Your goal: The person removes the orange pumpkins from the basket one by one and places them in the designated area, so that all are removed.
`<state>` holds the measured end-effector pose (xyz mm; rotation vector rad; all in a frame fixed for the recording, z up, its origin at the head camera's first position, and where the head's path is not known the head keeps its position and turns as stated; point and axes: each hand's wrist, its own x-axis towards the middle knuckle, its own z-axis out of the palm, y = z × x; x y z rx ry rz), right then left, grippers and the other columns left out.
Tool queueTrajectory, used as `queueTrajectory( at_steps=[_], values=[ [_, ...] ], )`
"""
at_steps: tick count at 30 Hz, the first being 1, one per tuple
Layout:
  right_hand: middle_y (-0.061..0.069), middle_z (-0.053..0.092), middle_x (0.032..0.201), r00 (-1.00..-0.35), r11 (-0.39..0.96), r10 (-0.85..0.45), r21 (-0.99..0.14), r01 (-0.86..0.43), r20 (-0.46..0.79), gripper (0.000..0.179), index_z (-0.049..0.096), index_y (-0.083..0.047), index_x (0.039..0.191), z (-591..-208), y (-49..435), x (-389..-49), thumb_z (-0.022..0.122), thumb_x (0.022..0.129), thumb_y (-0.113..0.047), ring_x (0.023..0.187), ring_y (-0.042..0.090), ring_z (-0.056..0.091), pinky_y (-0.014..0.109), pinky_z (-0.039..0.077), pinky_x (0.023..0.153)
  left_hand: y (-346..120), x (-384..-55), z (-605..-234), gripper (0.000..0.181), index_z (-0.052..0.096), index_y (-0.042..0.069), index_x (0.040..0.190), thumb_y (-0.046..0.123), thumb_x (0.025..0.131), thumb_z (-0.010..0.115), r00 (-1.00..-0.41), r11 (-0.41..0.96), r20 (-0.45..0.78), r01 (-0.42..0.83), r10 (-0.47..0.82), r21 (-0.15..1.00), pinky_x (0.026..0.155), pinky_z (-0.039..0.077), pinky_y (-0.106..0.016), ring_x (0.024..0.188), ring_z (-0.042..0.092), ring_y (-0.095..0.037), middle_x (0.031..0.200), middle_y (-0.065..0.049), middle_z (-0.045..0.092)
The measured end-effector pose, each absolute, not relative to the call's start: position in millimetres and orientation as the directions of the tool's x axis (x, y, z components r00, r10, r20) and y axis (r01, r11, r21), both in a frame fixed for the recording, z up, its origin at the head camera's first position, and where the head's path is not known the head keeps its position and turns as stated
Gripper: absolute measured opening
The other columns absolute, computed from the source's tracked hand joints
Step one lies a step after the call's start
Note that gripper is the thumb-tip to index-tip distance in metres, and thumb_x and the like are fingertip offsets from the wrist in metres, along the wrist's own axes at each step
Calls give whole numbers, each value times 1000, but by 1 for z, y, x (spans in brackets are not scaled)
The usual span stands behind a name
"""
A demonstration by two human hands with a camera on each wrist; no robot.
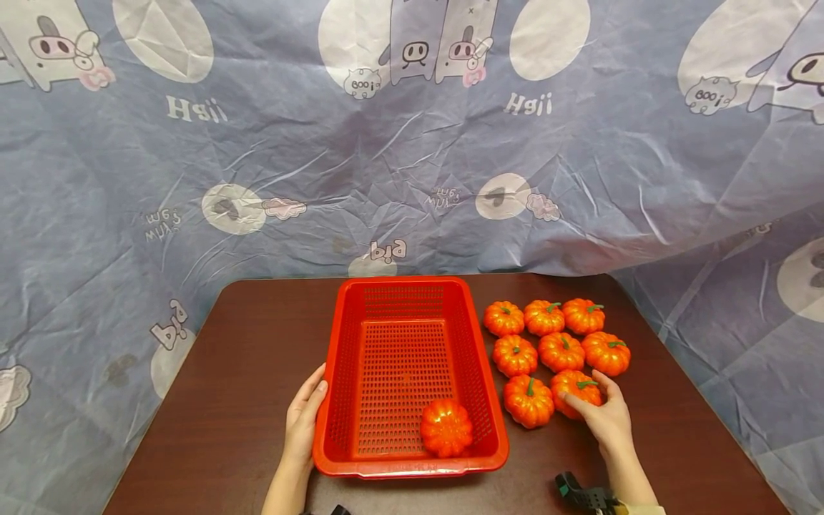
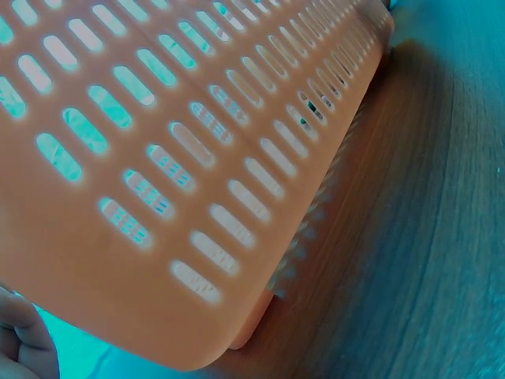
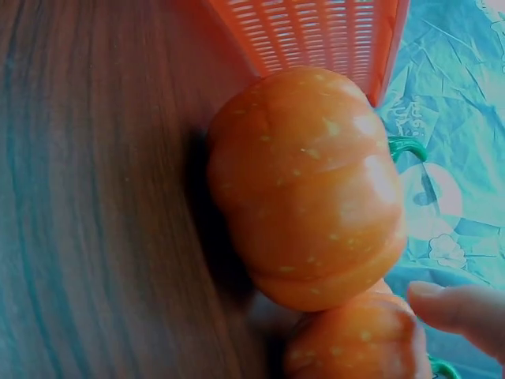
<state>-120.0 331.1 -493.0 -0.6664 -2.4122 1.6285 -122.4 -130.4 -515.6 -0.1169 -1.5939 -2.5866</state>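
My left hand (image 1: 304, 417) holds the left rim of a red plastic basket (image 1: 410, 468), its thumb near the rim and fingers along the outer side. A ribbed orange toy pumpkin (image 1: 446, 428) lies in the basket's front right corner. To the right of the basket, my right hand (image 1: 608, 415) grips another pumpkin (image 1: 571, 392) with a green stem, thumb on its left side and fingers at its back right. In the right wrist view the thumb (image 3: 458, 308) is right at that pumpkin (image 3: 355, 339); the other fingers are hidden. A neighbouring pumpkin (image 3: 308, 189) fills the middle there.
Several more pumpkins (image 1: 562, 351) sit in close rows on the brown table (image 1: 257, 372), right of the basket. A patterned grey-blue cloth (image 1: 386, 157) hangs behind the table and along its sides. A black wrist camera mount (image 1: 582, 493) shows near the right forearm.
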Motion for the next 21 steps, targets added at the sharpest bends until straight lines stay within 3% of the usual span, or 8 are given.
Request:
queueTrajectory(
  at_steps=[6, 13, 16, 21],
  values=[
    [24, 24, 147, -874, 298, 478, -919, 259, -91, 90, 21, -1, 148, -483, 331, -121, 76, 80, -20, 134, 37, 23, 48, 25, 106, -130, -123, -516, 44, 35, -2, 142, 12, 101, 42, -992, -451, 115, 124, -48, 884, 85, 51, -32, 104, 59, -17, 126, -10, 56],
    [22, 28, 147, -865, 309, 499, -922, 235, -53, 84, 23, -3, 148, -467, 326, -122, 73, 83, -22, 130, 35, 30, 32, 33, 98, -130, -123, -515, 44, 34, -3, 142, 12, 101, 42, -991, -457, 123, 130, -46, 880, 84, 51, -31, 103, 59, -16, 125, -8, 57],
    [18, 26, 150, -873, 300, 487, -931, 208, -38, 84, 23, -5, 148, -457, 322, -124, 73, 83, -24, 133, 33, 26, 38, 26, 107, -130, -123, -515, 44, 34, -3, 142, 12, 101, 42, -991, -453, 122, 129, -45, 882, 84, 51, -31, 103, 59, -17, 125, -9, 57],
    [12, 23, 152, -892, 277, 452, -945, 174, -32, 83, 24, -8, 148, -441, 314, -126, 72, 84, -27, 137, 32, 23, 45, 21, 110, -130, -123, -515, 44, 34, -3, 142, 12, 101, 42, -992, -452, 113, 124, -51, 883, 85, 51, -30, 104, 59, -15, 125, -7, 57]
  ],
)
